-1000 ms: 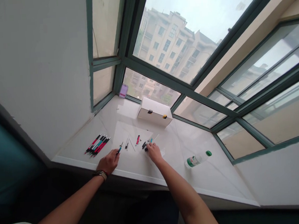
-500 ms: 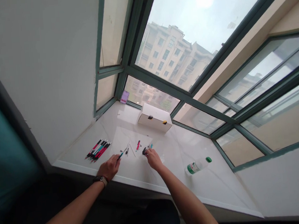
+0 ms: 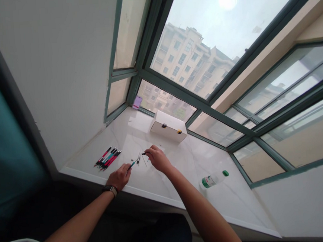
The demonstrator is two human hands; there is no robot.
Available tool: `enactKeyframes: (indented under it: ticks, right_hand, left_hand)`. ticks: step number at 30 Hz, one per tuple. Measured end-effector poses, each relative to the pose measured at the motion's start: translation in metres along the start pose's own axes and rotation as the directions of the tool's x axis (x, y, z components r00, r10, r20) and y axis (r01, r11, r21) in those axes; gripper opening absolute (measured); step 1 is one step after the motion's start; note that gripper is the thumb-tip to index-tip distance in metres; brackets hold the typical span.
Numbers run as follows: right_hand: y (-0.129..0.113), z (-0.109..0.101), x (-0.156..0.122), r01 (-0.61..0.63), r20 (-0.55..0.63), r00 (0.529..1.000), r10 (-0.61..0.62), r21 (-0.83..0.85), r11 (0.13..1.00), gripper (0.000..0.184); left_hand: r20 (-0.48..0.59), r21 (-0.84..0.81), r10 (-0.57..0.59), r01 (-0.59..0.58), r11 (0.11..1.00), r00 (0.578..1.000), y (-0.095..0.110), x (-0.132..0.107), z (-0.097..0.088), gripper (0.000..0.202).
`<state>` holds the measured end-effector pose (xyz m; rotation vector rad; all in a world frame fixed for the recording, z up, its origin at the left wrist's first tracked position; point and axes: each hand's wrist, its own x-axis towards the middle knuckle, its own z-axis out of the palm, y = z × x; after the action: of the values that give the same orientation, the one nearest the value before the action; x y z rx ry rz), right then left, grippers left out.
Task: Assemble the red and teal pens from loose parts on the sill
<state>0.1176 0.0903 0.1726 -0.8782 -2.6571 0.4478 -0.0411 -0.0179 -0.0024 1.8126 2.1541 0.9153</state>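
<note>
My left hand [image 3: 121, 176] is closed on a blue pen barrel [image 3: 132, 164], from which a thin dark rod points up and right. Just to the right, my right hand [image 3: 157, 158] is raised above the sill and pinches a small black pen part [image 3: 144, 153]. Its end faces the rod, with a gap between them. Between the hands lie a thin refill-like rod [image 3: 144, 160] and a short black-and-clear piece [image 3: 138, 160]. My right hand mostly hides other small parts beneath it. Left of my left hand sits a row of red, blue and black pens [image 3: 108, 159].
A white box [image 3: 168, 129] stands at the back by the window. A bottle with a green cap [image 3: 211, 180] lies or leans at the right; I cannot tell which. The white sill's front edge [image 3: 156, 202] runs below my forearms. A pale cable [image 3: 25, 241] crosses the lower left.
My right hand has moved left and up, carrying the black pen part from the small pieces toward the blue barrel. My left hand has barely moved. The view has tilted slightly.
</note>
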Motion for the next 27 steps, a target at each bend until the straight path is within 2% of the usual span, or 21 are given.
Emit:
enactKeyframes:
  ticks: [9, 19, 27]
  right_hand:
    - [-0.003, 0.001, 0.007, 0.036, 0.099, 0.995, -0.032, -0.037, 0.999, 0.014]
    - [-0.007, 0.004, 0.009, 0.026, 0.089, 0.996, -0.019, -0.071, 0.997, 0.015]
    - [-0.01, 0.011, 0.01, 0.023, 0.146, 0.989, -0.008, -0.098, 0.995, 0.017]
  left_hand:
    - [0.019, -0.002, -0.018, 0.018, 1.0, 1.0, -0.001, 0.0, 0.001, 0.034]
    - [0.03, 0.011, -0.032, 0.032, 0.999, 0.999, -0.003, 0.0, 0.003, 0.035]
    - [0.027, -0.004, -0.019, 0.019, 1.0, 0.999, -0.003, 0.0, 0.003, 0.036]
